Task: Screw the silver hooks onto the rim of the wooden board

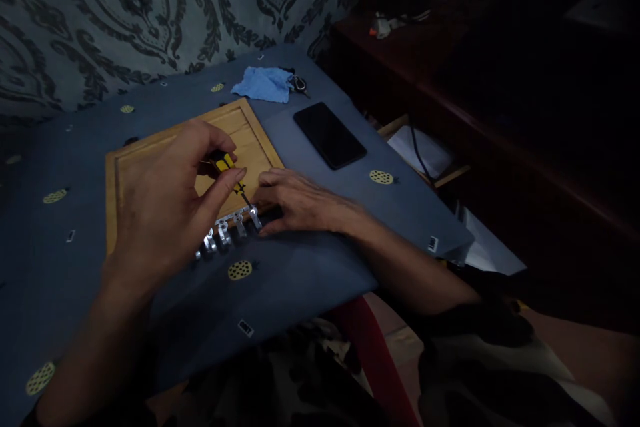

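My left hand (165,203) is closed around the yellow and black handle of a small screwdriver (227,170), held over a wooden board (245,130). The screwdriver's thin shaft points down at a row of small metal pieces (227,230) along the board's near edge. My right hand (295,203) lies on the blue surface beside that row. Its fingertips press on the rightmost metal piece (255,215).
A black phone (329,135) lies face up to the right of the board. A crumpled blue cloth (264,83) with keys (300,85) beside it sits at the far edge. The blue cover (310,267) has yellow dotted spots. Dark furniture stands on the right.
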`<state>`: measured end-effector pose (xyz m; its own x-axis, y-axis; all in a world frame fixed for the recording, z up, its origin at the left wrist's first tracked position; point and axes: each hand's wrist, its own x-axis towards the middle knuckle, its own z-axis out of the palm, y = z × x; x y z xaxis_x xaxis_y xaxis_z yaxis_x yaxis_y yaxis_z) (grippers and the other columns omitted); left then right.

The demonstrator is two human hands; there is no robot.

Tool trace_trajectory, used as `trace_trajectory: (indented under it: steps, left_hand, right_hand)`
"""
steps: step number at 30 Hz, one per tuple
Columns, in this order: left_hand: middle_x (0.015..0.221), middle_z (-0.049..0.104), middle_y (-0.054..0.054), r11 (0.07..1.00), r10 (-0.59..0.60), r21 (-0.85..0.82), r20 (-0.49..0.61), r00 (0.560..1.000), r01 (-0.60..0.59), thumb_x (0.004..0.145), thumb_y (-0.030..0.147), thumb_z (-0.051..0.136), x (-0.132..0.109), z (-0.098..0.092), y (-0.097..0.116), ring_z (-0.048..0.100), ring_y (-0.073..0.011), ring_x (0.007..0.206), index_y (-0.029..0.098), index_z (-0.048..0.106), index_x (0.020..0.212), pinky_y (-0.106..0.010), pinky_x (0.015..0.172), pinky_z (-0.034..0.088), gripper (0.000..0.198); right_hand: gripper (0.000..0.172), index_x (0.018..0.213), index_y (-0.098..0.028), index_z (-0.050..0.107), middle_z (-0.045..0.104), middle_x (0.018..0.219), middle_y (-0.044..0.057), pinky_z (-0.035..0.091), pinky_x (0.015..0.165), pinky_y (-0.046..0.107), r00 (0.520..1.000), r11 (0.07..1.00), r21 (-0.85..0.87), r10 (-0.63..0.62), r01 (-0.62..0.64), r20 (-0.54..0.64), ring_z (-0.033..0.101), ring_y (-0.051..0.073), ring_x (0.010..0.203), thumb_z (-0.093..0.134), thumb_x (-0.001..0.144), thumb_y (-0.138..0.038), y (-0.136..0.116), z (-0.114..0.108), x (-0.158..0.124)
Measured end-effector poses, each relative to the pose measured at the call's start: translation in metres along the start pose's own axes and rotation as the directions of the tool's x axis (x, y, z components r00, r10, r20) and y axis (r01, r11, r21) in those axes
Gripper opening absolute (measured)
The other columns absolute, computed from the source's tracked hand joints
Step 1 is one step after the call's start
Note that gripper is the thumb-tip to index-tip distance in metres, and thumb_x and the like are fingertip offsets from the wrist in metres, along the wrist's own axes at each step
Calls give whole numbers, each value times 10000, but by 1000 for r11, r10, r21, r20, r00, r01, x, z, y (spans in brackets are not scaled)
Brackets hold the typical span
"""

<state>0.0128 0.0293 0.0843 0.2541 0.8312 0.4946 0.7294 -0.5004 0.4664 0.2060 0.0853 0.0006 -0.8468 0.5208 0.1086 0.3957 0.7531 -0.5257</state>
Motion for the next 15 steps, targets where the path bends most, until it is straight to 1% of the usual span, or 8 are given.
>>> trace_trajectory:
  steps: [4,6,8,10,12,15]
  left_hand:
    - [905,653,5,998,55,26,3,998,-55,884,287,742,1,2,-2,629,-180,773,296,684,1030,-305,696,511,158]
    - [870,604,-8,994,82,71,-20,996,-81,880,300,745,1,4,-3,590,-181,749,283,691,979,-303,660,489,114]
    - [853,567,-17,990,84,121,-46,995,-78,875,331,751,1,5,-3,568,-184,740,276,692,943,-306,639,477,105]
    - [875,576,-17,987,53,157,-52,997,-44,884,354,742,1,6,-2,584,-190,770,278,686,953,-311,661,497,117]
    - [914,613,-3,987,20,159,-55,998,-11,894,351,729,1,7,-1,613,-188,799,282,672,978,-316,701,530,122]
    - [965,661,24,997,-36,67,-73,997,41,880,325,744,0,9,-1,651,-173,807,289,642,1036,-321,729,565,190]
  right_hand:
    - [334,974,-166,666,554,963,45,375,826,327,1000,1000,-1,-1,1,-2,517,217,943,794,828,-437,0,0,0]
    - [330,979,-164,674,563,967,49,379,833,328,1000,1000,5,4,-4,-2,522,219,953,787,836,-439,0,0,0]
    - [333,993,-164,681,568,977,51,383,837,325,1000,1000,6,4,-4,-5,526,219,961,784,839,-440,-1,0,-1]
    - [346,1007,-158,685,571,992,55,387,837,323,1000,1000,-5,3,-3,-5,530,218,964,791,833,-438,-1,0,-1]
    - [362,1023,-145,687,575,1006,61,391,845,324,1000,1000,-19,4,-4,-3,535,220,969,803,824,-424,-2,0,-1]
    - [388,1050,-131,692,581,1030,73,393,871,330,1000,999,-35,11,-11,3,543,228,994,811,818,-419,-2,-1,-1]
